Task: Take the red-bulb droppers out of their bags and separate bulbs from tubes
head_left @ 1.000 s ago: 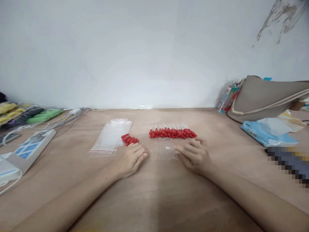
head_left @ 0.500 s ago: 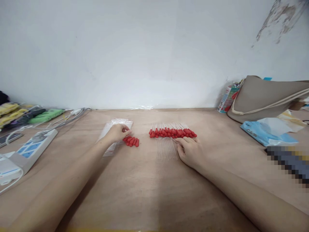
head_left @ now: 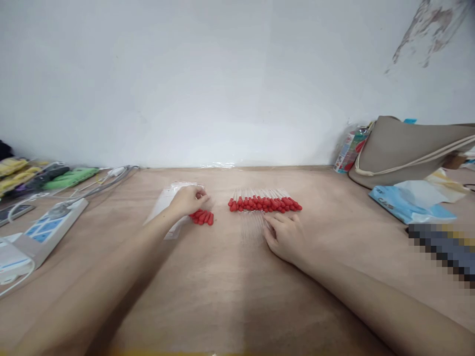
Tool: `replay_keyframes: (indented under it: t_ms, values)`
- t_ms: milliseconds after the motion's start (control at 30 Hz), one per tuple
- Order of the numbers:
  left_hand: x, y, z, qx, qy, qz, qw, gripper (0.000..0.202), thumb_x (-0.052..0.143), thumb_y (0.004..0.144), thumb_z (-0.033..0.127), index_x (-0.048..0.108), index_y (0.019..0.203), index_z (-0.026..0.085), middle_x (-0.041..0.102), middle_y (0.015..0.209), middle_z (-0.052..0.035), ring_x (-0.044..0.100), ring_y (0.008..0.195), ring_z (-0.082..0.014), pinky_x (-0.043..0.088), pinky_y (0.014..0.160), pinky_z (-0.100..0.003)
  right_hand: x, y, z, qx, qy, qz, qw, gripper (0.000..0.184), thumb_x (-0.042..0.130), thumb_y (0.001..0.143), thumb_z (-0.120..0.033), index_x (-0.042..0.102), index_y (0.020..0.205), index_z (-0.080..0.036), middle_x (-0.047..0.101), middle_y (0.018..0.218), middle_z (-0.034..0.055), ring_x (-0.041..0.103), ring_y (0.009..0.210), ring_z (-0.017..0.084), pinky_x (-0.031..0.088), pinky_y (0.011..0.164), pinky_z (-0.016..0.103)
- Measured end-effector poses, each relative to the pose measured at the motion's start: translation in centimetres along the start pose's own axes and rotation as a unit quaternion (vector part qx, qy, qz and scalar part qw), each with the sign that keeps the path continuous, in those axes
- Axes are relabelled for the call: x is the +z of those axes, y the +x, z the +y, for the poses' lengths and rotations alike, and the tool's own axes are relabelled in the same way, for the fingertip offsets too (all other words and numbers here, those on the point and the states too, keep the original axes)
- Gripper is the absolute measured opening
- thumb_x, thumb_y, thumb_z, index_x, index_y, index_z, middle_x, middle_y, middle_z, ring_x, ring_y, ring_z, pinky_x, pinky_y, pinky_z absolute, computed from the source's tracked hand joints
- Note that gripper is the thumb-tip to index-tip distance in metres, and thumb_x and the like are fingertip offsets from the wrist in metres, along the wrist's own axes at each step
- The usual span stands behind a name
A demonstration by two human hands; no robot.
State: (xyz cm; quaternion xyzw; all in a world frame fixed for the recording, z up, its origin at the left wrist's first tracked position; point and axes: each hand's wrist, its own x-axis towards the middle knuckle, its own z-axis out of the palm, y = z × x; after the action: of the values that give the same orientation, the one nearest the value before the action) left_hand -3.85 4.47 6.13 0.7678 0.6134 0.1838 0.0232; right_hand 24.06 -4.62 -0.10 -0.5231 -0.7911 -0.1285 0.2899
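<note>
My left hand (head_left: pixel 188 200) hovers over the stack of clear plastic bags (head_left: pixel 163 205). Its fingers are pinched together just above a small pile of loose red rubber caps (head_left: pixel 202 217); what they pinch is hidden. My right hand (head_left: pixel 285 236) lies palm down on the wooden table (head_left: pixel 230 287). Its fingers are bent together on a faint bunch of clear tubes (head_left: pixel 253 226). Just beyond those fingertips is a long row of red-capped droppers (head_left: pixel 265 203).
A white power strip (head_left: pixel 44 230) with cables and coloured packets (head_left: pixel 67 178) is at the left. At the right are a beige bag (head_left: pixel 411 148), a can (head_left: pixel 347 151), blue and white wrappers (head_left: pixel 411 202) and a blurred dark object (head_left: pixel 441 249). A white wall runs behind.
My left hand went from the table in front of the red caps up to the caps and bags and closed into a pinch. My right hand drew its fingers in on the clear tubes.
</note>
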Motion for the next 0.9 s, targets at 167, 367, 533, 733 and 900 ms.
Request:
replay_keyframes:
  t_ms: [167, 367, 533, 733, 900]
  values:
    - [1.9, 1.1, 2.9, -0.005, -0.013, -0.025, 1.000, 0.032, 0.051, 0.072, 0.043, 0.058, 0.093, 0.020, 0.064, 0.076, -0.0014, 0.058, 0.069, -0.0165, 0.039, 0.060, -0.024, -0.1, 0.2, -0.5, -0.002, 0.003, -0.023, 1.000, 0.019, 0.047, 0.080, -0.032, 0.058, 0.072, -0.017, 0.064, 0.075, 0.0034, 0.053, 0.073, 0.016, 0.024, 0.070, 0.031]
    - [3.1, 2.5, 5.1, -0.046, -0.017, -0.094, 0.994, 0.034, 0.055, 0.065, 0.050, 0.062, 0.075, 0.018, 0.067, 0.076, -0.0063, 0.061, 0.069, -0.0201, 0.042, 0.058, -0.025, 0.0, 0.1, -0.3, 0.006, 0.018, -0.033, 0.999, 0.026, 0.046, 0.082, -0.041, 0.059, 0.081, -0.018, 0.064, 0.083, 0.0044, 0.054, 0.077, 0.017, 0.025, 0.068, 0.030]
    - [3.7, 3.1, 5.6, -0.063, -0.019, -0.129, 0.989, 0.030, 0.056, 0.063, 0.047, 0.063, 0.064, 0.018, 0.066, 0.065, -0.0051, 0.060, 0.061, -0.0199, 0.041, 0.054, -0.025, 0.1, 0.0, 0.0, 0.014, 0.022, -0.043, 0.999, 0.025, 0.043, 0.085, -0.037, 0.061, 0.087, -0.020, 0.062, 0.083, 0.0036, 0.054, 0.077, 0.017, 0.026, 0.067, 0.030]
    - [3.3, 2.6, 5.7, -0.055, -0.031, -0.105, 0.992, 0.021, 0.054, 0.066, 0.037, 0.059, 0.058, 0.018, 0.062, 0.059, -0.0039, 0.057, 0.056, -0.0184, 0.038, 0.050, -0.025, 0.5, -0.2, 0.3, 0.034, 0.045, -0.038, 0.998, 0.021, 0.047, 0.082, -0.032, 0.062, 0.093, -0.021, 0.060, 0.097, 0.0065, 0.051, 0.090, 0.020, 0.030, 0.072, 0.032]
    - [1.7, 0.9, 5.4, -0.036, -0.040, -0.019, 0.998, 0.019, 0.048, 0.073, 0.035, 0.054, 0.065, 0.018, 0.059, 0.062, -0.0033, 0.055, 0.061, -0.0182, 0.037, 0.053, -0.026, 0.5, -0.3, 0.3, 0.024, 0.037, -0.041, 0.998, 0.020, 0.046, 0.083, -0.028, 0.062, 0.094, -0.022, 0.061, 0.102, 0.0056, 0.051, 0.093, 0.020, 0.031, 0.075, 0.034]
